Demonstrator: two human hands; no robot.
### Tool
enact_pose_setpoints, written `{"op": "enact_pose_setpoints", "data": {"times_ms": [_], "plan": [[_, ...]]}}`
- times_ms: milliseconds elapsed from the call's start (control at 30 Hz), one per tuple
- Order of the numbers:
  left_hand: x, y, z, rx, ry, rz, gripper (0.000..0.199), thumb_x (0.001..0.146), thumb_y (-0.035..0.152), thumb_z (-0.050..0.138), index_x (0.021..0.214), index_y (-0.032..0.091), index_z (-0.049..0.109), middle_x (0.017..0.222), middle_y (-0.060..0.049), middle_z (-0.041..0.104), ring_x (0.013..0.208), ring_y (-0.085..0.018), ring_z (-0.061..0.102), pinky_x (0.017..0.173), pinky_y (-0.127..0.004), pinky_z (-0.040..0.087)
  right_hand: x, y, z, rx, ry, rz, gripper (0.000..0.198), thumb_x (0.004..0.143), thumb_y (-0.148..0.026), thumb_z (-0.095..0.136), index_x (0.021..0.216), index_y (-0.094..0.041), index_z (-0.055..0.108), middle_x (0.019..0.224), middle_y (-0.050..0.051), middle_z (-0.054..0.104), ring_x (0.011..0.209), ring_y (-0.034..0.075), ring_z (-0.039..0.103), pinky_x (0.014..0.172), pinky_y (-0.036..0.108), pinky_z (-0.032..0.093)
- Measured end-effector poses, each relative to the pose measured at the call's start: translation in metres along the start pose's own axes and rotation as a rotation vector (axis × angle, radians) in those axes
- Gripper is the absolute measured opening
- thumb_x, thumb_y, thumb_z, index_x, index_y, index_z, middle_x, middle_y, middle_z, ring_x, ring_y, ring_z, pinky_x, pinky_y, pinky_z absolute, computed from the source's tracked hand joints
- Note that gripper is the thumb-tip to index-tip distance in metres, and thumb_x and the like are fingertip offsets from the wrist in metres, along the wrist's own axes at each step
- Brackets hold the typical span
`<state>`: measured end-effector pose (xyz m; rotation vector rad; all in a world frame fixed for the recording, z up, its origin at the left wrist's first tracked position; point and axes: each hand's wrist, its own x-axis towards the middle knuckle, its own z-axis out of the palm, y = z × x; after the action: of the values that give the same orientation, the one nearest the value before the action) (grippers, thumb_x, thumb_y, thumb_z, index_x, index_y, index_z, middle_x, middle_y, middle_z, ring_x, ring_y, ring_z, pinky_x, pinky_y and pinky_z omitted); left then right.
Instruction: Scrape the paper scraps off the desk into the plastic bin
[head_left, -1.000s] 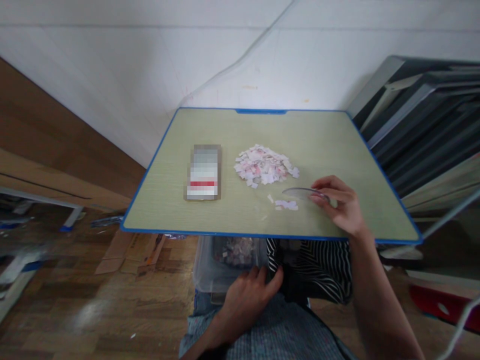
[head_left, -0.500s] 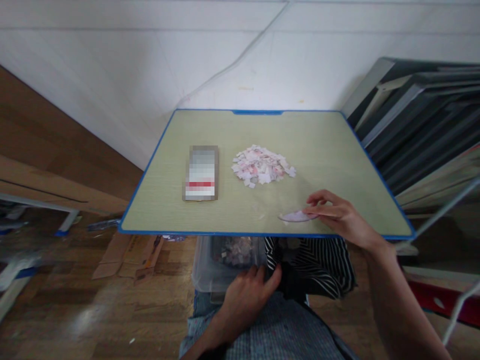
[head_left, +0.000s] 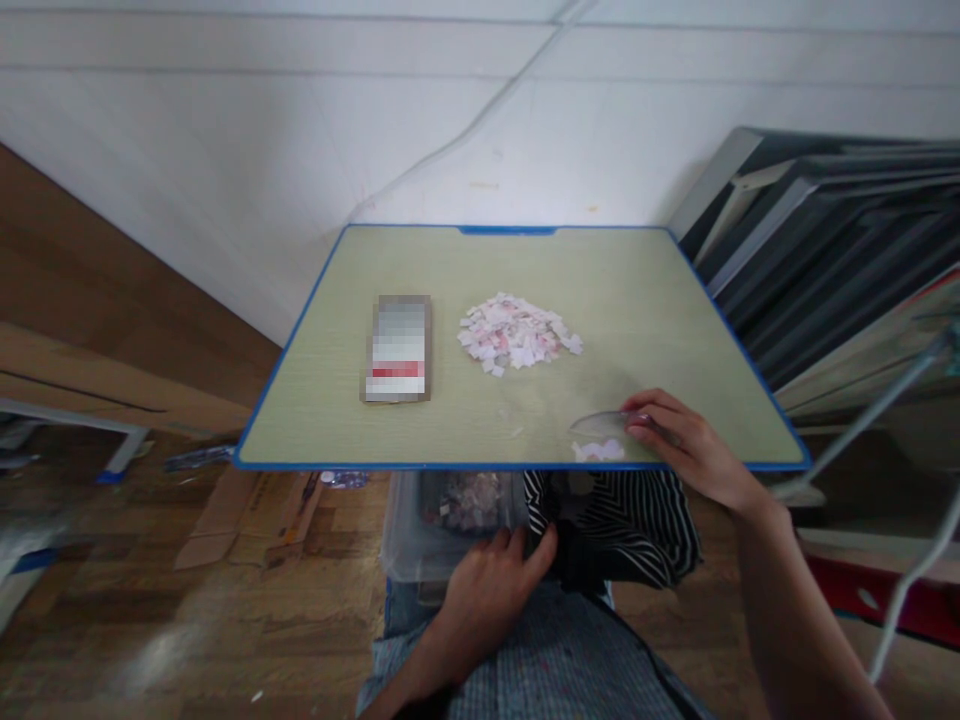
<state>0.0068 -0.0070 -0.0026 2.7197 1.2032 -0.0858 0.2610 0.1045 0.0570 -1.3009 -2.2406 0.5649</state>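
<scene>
Near the front right of the board, my right hand (head_left: 675, 440) pinches a thin clear curved piece, probably plastic (head_left: 596, 421), between thumb and fingers. Just below that piece, a small row of white paper scraps (head_left: 598, 451) lies by the board's front edge. A heap of small pale and pinkish paper bits (head_left: 517, 333) sits mid-board. Over my lap, my left hand (head_left: 491, 590) is curled at the edge of a black-and-white striped cloth bag (head_left: 645, 520); its fingertips are partly hidden. Beside it, a clear plastic tub (head_left: 405, 540) holds more bits.
A blue-rimmed pale green board (head_left: 622, 280) is in front of me, against a white wall. A blurred-out rectangular object (head_left: 397, 350) lies on its left. Dark flat panels (head_left: 832, 230) lean at the right. Cardboard (head_left: 232, 515) lies on the floor at left.
My right hand has lifted and tilted the clear piece slightly; the white scraps now lie on the board below it. My left hand stays at the bag. The view has shifted slightly.
</scene>
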Motion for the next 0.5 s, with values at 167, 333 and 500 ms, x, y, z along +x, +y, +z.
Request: {"op": "enact_pose_setpoints", "data": {"times_ms": [167,333,500], "plan": [[0.001,0.0,-0.001,-0.01,-0.011,-0.009,0.05,0.082,0.012,0.047,0.129,0.019,0.031,0.089,-0.006,0.058,0.072,-0.018,0.058,0.053,-0.025,0.046,-0.01,-0.01,0.001,0.041,-0.063,-0.013,0.013,0.085,-0.021,0.044,0.079,-0.018,0.055,0.094,0.008,0.054,0.088,0.017,0.054,0.074,0.03,0.047],[0.001,0.0,-0.001,-0.009,-0.011,-0.012,0.049,0.082,0.012,0.047,0.128,0.019,0.032,0.088,-0.006,0.058,0.071,-0.018,0.058,0.053,-0.025,0.046,-0.019,-0.012,-0.002,0.063,-0.06,-0.029,0.013,0.085,-0.022,0.045,0.078,-0.019,0.056,0.095,0.008,0.054,0.09,0.017,0.054,0.074,0.03,0.048],[0.001,0.0,0.0,-0.007,-0.02,-0.022,0.048,0.083,0.012,0.045,0.128,0.019,0.032,0.089,-0.007,0.058,0.071,-0.017,0.058,0.053,-0.024,0.045,-0.021,-0.002,-0.003,0.025,0.074,0.029,0.012,0.083,-0.025,0.047,0.08,-0.02,0.058,0.095,0.008,0.054,0.088,0.018,0.055,0.074,0.032,0.048]]}}
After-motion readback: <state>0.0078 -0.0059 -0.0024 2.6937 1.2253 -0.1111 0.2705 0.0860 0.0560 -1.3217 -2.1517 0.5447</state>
